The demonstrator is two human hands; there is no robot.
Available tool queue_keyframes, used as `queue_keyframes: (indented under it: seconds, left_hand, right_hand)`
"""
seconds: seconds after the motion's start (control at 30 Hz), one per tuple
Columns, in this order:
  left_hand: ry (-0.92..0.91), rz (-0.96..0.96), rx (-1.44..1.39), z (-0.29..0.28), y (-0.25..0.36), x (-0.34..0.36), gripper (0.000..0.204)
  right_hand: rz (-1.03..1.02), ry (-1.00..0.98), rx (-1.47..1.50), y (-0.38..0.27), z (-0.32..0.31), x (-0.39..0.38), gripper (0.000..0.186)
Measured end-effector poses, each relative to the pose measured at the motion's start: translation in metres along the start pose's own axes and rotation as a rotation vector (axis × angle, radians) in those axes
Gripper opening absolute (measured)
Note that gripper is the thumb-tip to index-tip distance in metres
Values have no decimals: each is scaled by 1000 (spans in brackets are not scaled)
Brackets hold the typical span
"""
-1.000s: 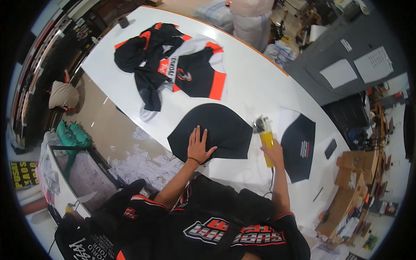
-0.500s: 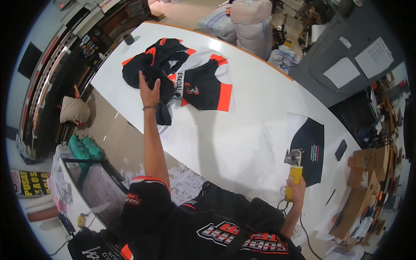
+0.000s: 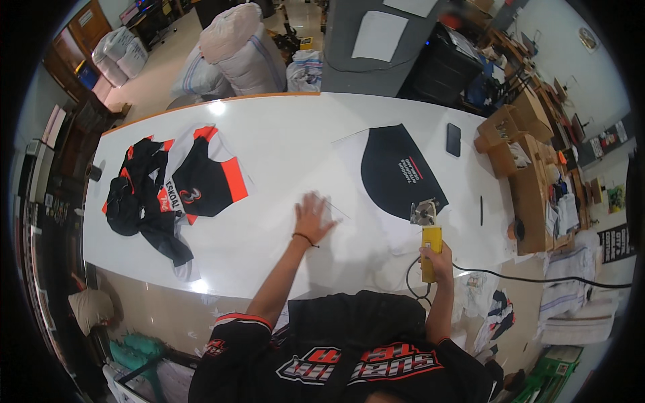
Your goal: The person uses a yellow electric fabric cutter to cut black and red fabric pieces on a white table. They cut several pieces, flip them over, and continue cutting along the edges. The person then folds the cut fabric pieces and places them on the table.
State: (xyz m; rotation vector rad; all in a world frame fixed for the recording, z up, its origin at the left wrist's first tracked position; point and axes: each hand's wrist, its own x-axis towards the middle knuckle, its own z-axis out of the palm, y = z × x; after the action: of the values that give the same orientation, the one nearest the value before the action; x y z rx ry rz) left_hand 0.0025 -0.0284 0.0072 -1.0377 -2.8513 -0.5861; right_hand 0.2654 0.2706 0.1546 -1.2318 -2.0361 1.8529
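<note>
My right hand [image 3: 438, 260] is wrapped round the yellow body of an electric rotary cutter [image 3: 431, 243], its metal blade head at the lower edge of a black printed fabric piece [image 3: 396, 168] with a curved left side. White material borders that piece. My left hand [image 3: 312, 216] is spread with fingers apart over the white table [image 3: 269, 248], left of the black piece, holding nothing; motion blurs it slightly. Farther left lies a heap of black, orange and white cut fabric pieces [image 3: 144, 208], with a black and orange panel [image 3: 205, 178] at its right side.
A dark phone [image 3: 453, 140] and a thin black pen-like stick [image 3: 481, 210] lie right of the fabric. Cardboard boxes [image 3: 531, 195] stand at the right edge. The cutter's black cord [image 3: 537, 275] runs off to the right. A small dark roll [image 3: 94, 172] sits far left.
My left hand has left the fabric heap and come to the table's middle. The view has turned right. The cutter in my right hand is now by the black piece's lower edge.
</note>
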Motion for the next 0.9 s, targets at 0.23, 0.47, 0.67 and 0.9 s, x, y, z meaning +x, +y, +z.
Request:
queue_keyframes:
  seconds: [0.23,0.47,0.67,0.9]
  left_hand:
    - [-773,100,-491,-31,122,5,63]
    - [-333,598,-149,53,173,-18,57]
    - [-264,639,-77,19,46,-18,52]
    - [-193,-268,334,-127,-122,17,36]
  right_hand:
    - [23,51,52,8,-29,-10,35]
    - [69,87,-1,6,-44,2,35]
    - [35,116,-4,23,-66,14,35]
    - [44,181,-70,36,-92,17,38]
